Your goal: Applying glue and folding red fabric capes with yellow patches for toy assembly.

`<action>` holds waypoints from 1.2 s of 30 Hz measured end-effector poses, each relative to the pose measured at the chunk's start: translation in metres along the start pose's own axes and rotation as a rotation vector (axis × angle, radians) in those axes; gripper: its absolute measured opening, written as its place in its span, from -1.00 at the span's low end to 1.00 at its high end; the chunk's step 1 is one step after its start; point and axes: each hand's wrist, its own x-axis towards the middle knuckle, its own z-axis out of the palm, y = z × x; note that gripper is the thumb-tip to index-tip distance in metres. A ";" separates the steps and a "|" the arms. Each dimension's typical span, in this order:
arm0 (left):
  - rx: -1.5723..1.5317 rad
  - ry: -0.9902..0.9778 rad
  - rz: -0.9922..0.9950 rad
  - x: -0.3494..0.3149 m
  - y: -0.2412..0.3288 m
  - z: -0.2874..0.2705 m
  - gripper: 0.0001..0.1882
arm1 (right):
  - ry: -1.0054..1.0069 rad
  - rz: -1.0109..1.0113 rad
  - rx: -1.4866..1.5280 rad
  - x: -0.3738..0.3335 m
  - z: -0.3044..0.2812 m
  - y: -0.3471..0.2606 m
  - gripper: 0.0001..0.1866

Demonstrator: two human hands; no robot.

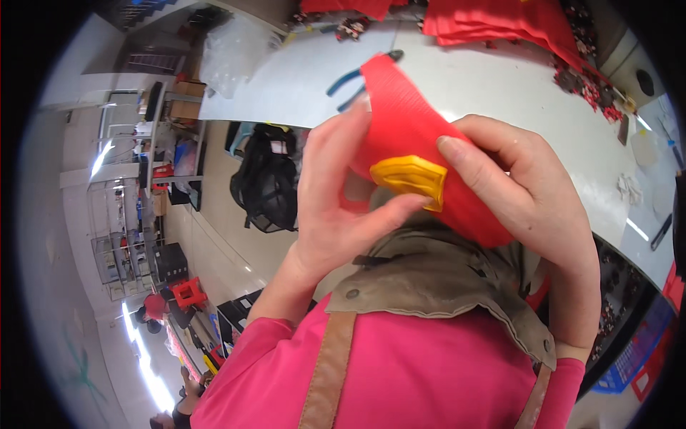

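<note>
In front of my chest I hold a curved, finely ribbed red piece (407,107), with a yellow badge-shaped part (407,176) on its face. My right hand (522,179) pinches the red piece at its right edge, thumb on the front and fingers behind. My left hand (332,186) is at its left edge, fingers reaching round behind and the thumb at the lower edge of the yellow part. Just beyond the red piece, pliers with blue-green handles (345,82) lie on the white table, partly covered by it.
Stacks of red sheets (500,28) lie at the far side of the white table (457,79), with small red and dark pieces around them. A clear plastic bag (236,53) is at the table's left end. Beside it stands a black backpack (268,175). People work at the far left.
</note>
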 end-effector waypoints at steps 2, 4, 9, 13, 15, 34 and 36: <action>0.124 -0.267 -0.106 0.001 0.009 0.007 0.08 | -0.046 -0.026 -0.035 -0.004 0.001 0.007 -0.77; 0.003 -0.320 -0.179 -0.003 0.007 0.018 0.03 | -0.072 0.021 -0.021 -0.011 0.002 0.014 -0.78; -0.411 -0.424 -0.505 -0.004 0.003 0.029 0.02 | -0.075 0.031 -0.034 -0.020 0.001 0.035 -0.78; -0.419 -0.410 -0.482 -0.003 -0.001 0.031 0.04 | -0.106 0.074 -0.023 -0.017 -0.001 0.039 -0.77; -0.403 -0.416 -0.480 -0.006 -0.003 0.030 0.04 | -0.119 0.091 -0.013 -0.017 0.000 0.040 -0.76; -0.499 -0.470 -0.517 -0.004 -0.011 0.036 -0.48 | -0.183 0.374 0.327 -0.017 -0.002 0.053 -0.78; -0.520 -0.472 -0.529 -0.001 -0.010 0.037 -0.50 | -0.171 0.386 0.354 -0.019 -0.003 0.055 -0.78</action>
